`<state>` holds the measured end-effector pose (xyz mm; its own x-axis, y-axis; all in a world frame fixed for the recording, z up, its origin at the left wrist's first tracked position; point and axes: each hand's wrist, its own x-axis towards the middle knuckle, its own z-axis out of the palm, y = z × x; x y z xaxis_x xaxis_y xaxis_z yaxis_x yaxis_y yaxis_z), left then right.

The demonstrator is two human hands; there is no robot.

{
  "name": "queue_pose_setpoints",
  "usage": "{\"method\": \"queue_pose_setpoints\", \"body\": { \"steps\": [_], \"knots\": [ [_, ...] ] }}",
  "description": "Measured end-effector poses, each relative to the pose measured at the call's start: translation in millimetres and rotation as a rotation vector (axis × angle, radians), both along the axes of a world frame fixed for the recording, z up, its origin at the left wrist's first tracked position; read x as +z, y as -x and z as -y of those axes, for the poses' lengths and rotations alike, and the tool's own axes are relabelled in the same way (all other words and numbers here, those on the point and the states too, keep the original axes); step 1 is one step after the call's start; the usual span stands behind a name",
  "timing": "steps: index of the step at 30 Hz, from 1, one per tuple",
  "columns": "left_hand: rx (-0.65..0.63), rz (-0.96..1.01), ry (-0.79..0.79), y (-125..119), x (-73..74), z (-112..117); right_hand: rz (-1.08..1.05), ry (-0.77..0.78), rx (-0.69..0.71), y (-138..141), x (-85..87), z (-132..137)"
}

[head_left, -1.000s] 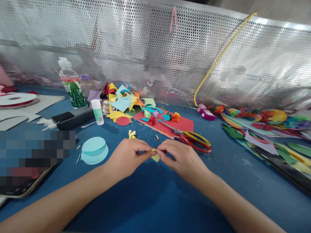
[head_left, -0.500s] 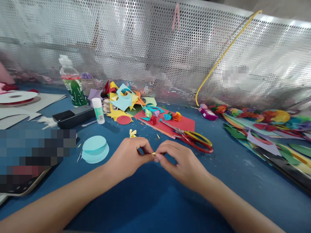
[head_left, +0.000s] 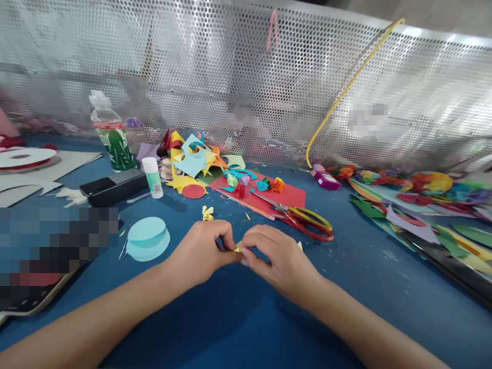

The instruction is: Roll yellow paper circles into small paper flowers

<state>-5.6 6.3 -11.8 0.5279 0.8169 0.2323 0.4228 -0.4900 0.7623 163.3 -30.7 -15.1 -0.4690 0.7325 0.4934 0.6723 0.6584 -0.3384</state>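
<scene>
The left hand (head_left: 202,251) and the right hand (head_left: 274,256) meet just above the blue surface (head_left: 246,318), fingertips touching at the middle. Between them sits a small yellow paper piece (head_left: 238,248), pinched from both sides: the left fingers close on it from nine o'clock, the right fingers from three o'clock. Only a sliver of yellow shows between the fingertips, and another yellow tip peeks out past the right hand's knuckles at about two o'clock; whether that tip belongs to the same piece cannot be told.

Around the hands: a stack of light blue paper circles (head_left: 148,238) lies at nine o'clock from the left hand, a small yellow folded scrap (head_left: 207,212) at twelve o'clock, and red-and-yellow scissors (head_left: 307,220) at two o'clock from the right hand, resting partly on a red sheet (head_left: 284,197). Farther back stand a glue stick (head_left: 152,177) and a bottle (head_left: 111,136), with a heap of coloured paper offcuts (head_left: 192,159) beside them.

Against the picture one second ago, far less of the yellow paper is exposed: then a flap hung below the fingertips, now it is almost wholly tucked between them. Both hands have shifted slightly toward six o'clock and the fingers have curled tighter over the piece.
</scene>
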Motion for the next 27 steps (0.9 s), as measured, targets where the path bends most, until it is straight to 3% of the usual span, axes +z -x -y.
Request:
{"method": "queue_pose_setpoints", "body": {
  "steps": [4,8,14,27],
  "knots": [
    [-0.002,0.049,0.065,-0.6,3.4,1.8,-0.089,0.016,-0.042,-1.3,-1.5,-2.0],
    [-0.024,0.124,0.033,-1.8,4.7,3.7,-0.196,0.102,-0.12,-4.7,-1.3,-3.0],
    [0.039,0.194,-0.023,-0.6,3.4,2.3,-0.28,0.216,-0.075,-6.5,-0.6,-2.9],
    [-0.005,0.142,-0.076,-0.1,4.3,5.3,-0.246,0.105,-0.045,-5.0,-2.4,-4.1]
  ]
}}
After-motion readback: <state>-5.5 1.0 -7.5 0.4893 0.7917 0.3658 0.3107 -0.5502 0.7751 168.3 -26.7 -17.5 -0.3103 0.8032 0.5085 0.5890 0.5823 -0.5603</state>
